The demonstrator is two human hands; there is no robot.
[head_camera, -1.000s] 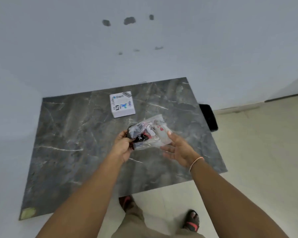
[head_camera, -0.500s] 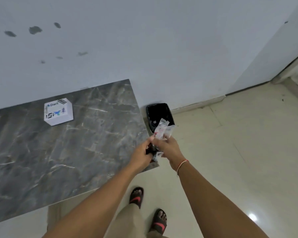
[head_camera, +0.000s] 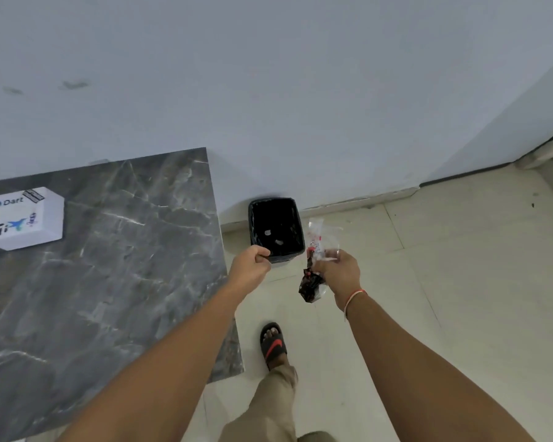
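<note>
My right hand (head_camera: 339, 272) grips a crumpled clear plastic wrapper (head_camera: 314, 263) with red and black print, held in the air just right of a black bin (head_camera: 276, 229). The bin stands on the floor against the wall, lined with a black bag, with a few pale scraps at its bottom. My left hand (head_camera: 251, 268) hovers at the bin's near left corner with its fingers curled. Nothing shows inside its fist.
A dark grey marble table (head_camera: 109, 266) fills the left side, with a white printed box (head_camera: 24, 218) on it near the left edge. The pale tiled floor (head_camera: 428, 282) spreads to the right. My sandalled foot (head_camera: 273, 342) steps beside the table's corner.
I have turned right from the table toward the bin. My left hand let go of the wrapper, which my right hand now holds alone beside the bin.
</note>
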